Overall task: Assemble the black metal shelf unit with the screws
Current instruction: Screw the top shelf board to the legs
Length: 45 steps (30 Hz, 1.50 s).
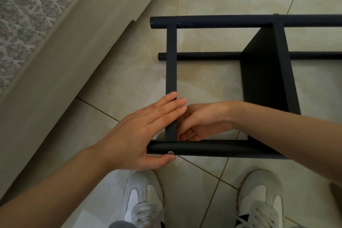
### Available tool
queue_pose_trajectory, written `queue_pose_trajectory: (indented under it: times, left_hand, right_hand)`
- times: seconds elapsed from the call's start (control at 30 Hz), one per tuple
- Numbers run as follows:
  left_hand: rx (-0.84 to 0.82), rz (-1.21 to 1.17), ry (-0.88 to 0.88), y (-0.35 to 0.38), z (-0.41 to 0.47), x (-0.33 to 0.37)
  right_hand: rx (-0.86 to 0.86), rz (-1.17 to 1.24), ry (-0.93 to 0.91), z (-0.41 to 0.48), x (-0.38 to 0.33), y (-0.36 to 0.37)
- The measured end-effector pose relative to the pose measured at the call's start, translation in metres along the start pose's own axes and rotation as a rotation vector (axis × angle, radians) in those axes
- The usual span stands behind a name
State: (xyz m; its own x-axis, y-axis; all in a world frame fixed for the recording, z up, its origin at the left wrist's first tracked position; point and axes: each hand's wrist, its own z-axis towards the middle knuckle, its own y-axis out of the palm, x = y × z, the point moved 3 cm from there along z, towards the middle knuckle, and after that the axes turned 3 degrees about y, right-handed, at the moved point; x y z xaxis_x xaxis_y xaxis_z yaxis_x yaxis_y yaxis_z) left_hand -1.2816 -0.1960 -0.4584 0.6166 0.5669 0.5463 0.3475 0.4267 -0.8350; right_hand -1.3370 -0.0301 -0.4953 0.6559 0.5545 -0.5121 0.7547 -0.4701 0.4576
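The left hand (140,135) lies flat, with straight fingers pressed across the crossbar (171,61) of the black shelf unit (268,72). Its thumb sits just under the near tube (212,149), beside a screw (170,152). The right hand (203,122) curls inside the frame, touching that crossbar's right side; I cannot tell whether it holds anything.

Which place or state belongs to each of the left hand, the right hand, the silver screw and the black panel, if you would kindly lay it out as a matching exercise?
Things:
1. left hand
2. right hand
3. silver screw
4. black panel

Places and states:
a. stands on edge, reaching from the far tube to the near tube
b. fingers curled, just right of the crossbar
c. set in the near tube's side
d. fingers straight, lying across the crossbar

Pairs: 1-d; 2-b; 3-c; 4-a.
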Motion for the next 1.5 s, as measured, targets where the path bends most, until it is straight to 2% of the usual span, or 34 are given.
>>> queue_pose_trajectory:
  times: [0.17, 0.37, 0.53, 0.77, 0.97, 1.13, 1.33, 1.5]
  left_hand:
    - [0.002, 0.002, 0.0, 0.0, 0.0, -0.0002]
    - [-0.004, 0.008, -0.001, 0.0, -0.0001, -0.0001]
    - [-0.002, -0.005, -0.006, 0.0002, -0.0004, -0.0004]
    - [0.006, -0.01, -0.004, -0.0002, -0.0006, 0.0004]
    - [0.011, -0.007, -0.001, 0.0001, -0.0004, 0.0002]
    - [0.01, -0.016, -0.001, 0.0012, 0.0, -0.0002]
    - [0.014, -0.017, -0.001, 0.0009, 0.0002, 0.0002]
    - [0.02, -0.025, 0.001, 0.0023, -0.0002, -0.0011]
  right_hand:
    - [0.045, -0.122, 0.018, 0.003, -0.0003, -0.0001]
    - [0.008, -0.031, -0.003, 0.0002, -0.0015, 0.0]
    - [0.059, -0.154, 0.017, 0.0016, -0.0017, 0.0019]
    - [0.025, -0.052, -0.006, -0.0013, -0.0017, 0.0019]
    - [0.064, -0.163, 0.011, 0.0005, -0.0028, 0.0034]
    - [0.008, -0.031, -0.006, -0.0002, 0.0009, 0.0007]
    - [0.042, -0.101, 0.014, 0.0019, 0.0011, 0.001]
    - [-0.003, 0.021, -0.017, 0.0004, 0.0014, -0.0001]
